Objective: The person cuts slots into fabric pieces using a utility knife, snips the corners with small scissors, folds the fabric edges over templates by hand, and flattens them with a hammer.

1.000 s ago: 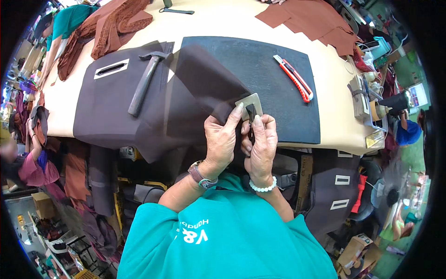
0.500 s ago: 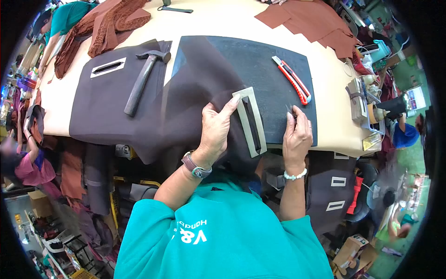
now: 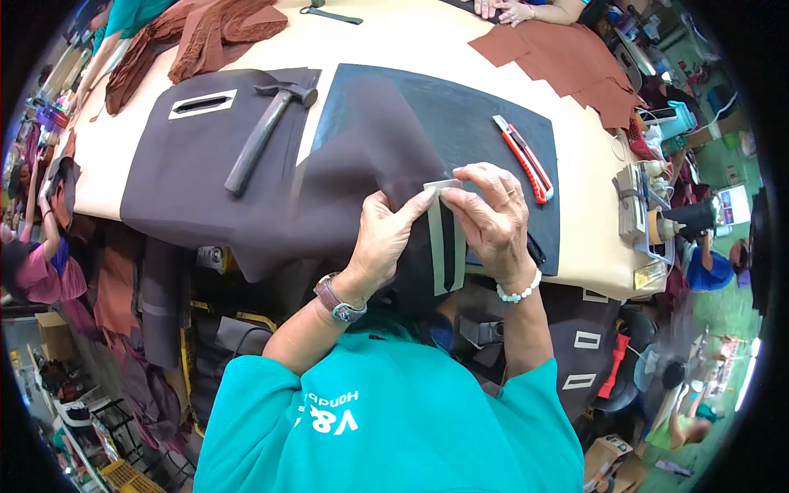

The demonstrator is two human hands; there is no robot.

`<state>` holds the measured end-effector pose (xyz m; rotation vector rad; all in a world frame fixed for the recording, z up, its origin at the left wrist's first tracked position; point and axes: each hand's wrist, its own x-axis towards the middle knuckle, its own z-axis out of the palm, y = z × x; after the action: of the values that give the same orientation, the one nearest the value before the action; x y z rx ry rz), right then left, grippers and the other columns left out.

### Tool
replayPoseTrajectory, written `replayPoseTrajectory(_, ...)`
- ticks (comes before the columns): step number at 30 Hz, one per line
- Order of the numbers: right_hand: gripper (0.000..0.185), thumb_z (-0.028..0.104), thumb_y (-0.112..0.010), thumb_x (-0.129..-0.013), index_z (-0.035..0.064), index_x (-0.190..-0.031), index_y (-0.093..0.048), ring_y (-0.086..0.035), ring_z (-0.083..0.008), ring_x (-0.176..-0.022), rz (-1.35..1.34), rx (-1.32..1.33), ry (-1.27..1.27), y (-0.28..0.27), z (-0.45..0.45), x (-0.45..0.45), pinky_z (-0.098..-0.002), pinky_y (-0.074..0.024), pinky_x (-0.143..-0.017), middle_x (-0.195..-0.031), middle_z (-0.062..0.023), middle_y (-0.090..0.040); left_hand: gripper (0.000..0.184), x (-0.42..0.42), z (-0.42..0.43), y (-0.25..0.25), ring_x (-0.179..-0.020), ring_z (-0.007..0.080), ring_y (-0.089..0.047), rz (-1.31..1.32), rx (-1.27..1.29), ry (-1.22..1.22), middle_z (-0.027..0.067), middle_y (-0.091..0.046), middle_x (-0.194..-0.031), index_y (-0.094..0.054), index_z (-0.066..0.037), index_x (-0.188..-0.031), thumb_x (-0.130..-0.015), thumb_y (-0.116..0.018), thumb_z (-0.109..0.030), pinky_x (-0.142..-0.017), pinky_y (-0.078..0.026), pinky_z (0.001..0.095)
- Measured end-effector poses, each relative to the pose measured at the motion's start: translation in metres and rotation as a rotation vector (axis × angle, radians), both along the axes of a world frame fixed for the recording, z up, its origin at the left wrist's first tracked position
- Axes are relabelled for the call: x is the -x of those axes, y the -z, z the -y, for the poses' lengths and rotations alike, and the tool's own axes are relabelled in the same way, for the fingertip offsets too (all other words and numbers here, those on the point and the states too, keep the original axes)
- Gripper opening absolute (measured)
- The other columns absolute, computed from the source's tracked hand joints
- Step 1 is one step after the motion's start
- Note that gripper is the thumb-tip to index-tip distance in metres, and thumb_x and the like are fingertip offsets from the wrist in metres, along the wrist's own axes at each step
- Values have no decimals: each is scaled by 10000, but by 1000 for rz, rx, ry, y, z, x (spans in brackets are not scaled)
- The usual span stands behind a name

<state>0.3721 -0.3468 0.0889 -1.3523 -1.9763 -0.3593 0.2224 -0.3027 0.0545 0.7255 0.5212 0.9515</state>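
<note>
Between thumb and fingers, my left hand (image 3: pixel 381 238) pinches the dark brown material (image 3: pixel 345 168) at the upper end of a pale rectangular frame (image 3: pixel 438 255) with a dark slot. My right hand (image 3: pixel 497 220) is pinched at the same upper end, its fingertips close to my left thumb; whether it holds something small cannot be made out. The frame hangs at the table's front edge. A hammer (image 3: pixel 267 135) lies on flat dark pieces to the left, beside another pale slotted frame (image 3: pixel 202 104). On the black mat (image 3: pixel 460 107) lies a red cutter (image 3: pixel 526 160).
Brown pieces (image 3: pixel 567 66) lie at the back right of the cream table (image 3: pixel 592 197), near a co-worker's hands (image 3: pixel 503 10). More brown material (image 3: pixel 222 37) is at the back left. Bottles and a box (image 3: pixel 631 205) stand on the right edge. A small black object (image 3: pixel 536 249) lies on the mat's front corner.
My right hand has moved left from over the mat to the frame's upper end. The frame now hangs more upright. A co-worker's hands show more at the back.
</note>
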Motion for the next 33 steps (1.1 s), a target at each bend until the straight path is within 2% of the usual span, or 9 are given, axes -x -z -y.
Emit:
replayPoseTrajectory(5, 92, 73, -661, -727, 63, -782, -588, -586, -213, -885, 11, 37, -44, -10, -11, 4, -348, -421, -827, -858, -36, -609, 143, 4, -1, -7, -791, 98, -618, -8, -11, 10, 60, -654, -929, -620, 1, -973, -854, -612, -78, -712, -506, 238)
replayPoseTrajectory(9, 77, 73, -641, -752, 51, -781, -574, -586, -235, -787, -68, 93, -56, -8, -21, 4, -347, -419, -766, -787, -66, -598, 159, 8, -8, 2, -789, 111, -629, -16, 31, 44, 67, -660, -924, -619, 10, -980, -845, -620, -75, -720, -510, 243)
replayPoseTrajectory(13, 92, 62, -607, -794, 9, -852, -559, -578, -278, -686, -505, 383, 95, -2, -33, 13, -371, -443, -658, -764, -120, -588, 172, 5, -5, 5, -809, 124, -635, -20, 102, 27, 81, -662, -937, -618, 6, -996, -846, -617, -79, -737, -512, 254)
replayPoseTrajectory(16, 84, 38, -588, -807, 1, -877, -560, -578, -281, -678, -512, 44, 209, 1, -30, 22, -363, -452, -628, -752, -140, -585, 174, 3, -8, 4, -822, 132, -635, -35, 107, -47, 82, -663, -939, -618, -1, -1003, -850, -612, -84, -744, -516, 263)
replayPoseTrajectory(18, 118, 17, -561, -837, -11, -951, -566, -607, -255, -671, -581, 72, 214, -1, -13, 36, -335, -481, -611, -813, -149, -598, 172, 0, -12, 5, -832, 134, -634, -7, 105, -111, 80, -664, -935, -618, -4, -1003, -853, -609, -87, -743, -518, 264)
replayPoseTrajectory(20, 185, 18, -569, -836, -12, -1018, -557, -617, -225, -669, -775, 241, 205, 2, 2, 53, -328, -490, -591, -831, -136, -602, 165, -1, -15, 3, -814, 137, -638, 24, 71, -113, 83, -664, -933, -618, -3, -1002, -863, -598, -89, -733, -523, 266)
replayPoseTrajectory(27, 355, 24, -570, -826, -7, -1159, -452, -631, -248, -676, -815, 362, 235, 20, 23, 61, -330, -492, -598, -841, -174, -626, 141, -11, -16, -6, -793, 109, -616, 81, 93, -155, 53, -658, -916, -629, -10, -975, -856, -616, -84, -720, -506, 251)
replayPoseTrajectory(30, 366, 25, -567, -824, -10, -1164, -439, -638, -265, -670, -909, 605, 335, 8, 39, 59, -319, -494, -614, -823, -185, -635, 138, -7, -20, -12, -799, 109, -615, 106, 101, -177, 48, -657, -915, -629, -11, -976, -857, -613, -80, -733, -502, 250)
replayPoseTrajectory(33, 382, 12, -563, -822, -4, -1184, -442, -642, -270, -669, -811, 499, 332, 16, 49, 47, -327, -492, -605, -810, -185, -636, 138, 1, -26, -14, -824, 118, -602, 87, 47, -316, 48, -645, -939, -632, -20, -967, -833, -637, -50, -753, -489, 255)
